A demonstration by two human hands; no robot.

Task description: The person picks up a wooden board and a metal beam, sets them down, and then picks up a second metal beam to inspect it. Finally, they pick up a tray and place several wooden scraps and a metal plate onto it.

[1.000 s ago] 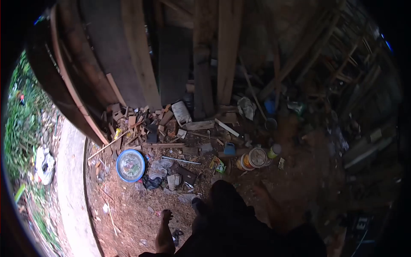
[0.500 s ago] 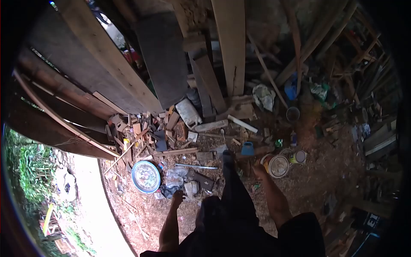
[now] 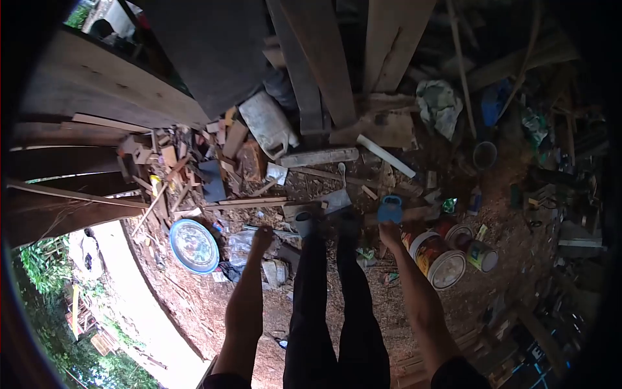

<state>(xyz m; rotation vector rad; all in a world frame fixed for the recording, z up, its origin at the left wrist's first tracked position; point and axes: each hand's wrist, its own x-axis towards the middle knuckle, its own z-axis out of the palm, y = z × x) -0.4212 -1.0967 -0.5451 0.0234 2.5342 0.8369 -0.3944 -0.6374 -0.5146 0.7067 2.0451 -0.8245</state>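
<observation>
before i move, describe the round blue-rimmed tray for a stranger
Start from the bright pale strip on the left, then look just right of its upper part. There, on brown ground below the heap of wood scraps, lies the round tray. Its blue ring around a pale middle sets it apart from the crumpled clear plastic.

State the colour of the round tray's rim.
The rim is blue, best seen in the head view.
</observation>
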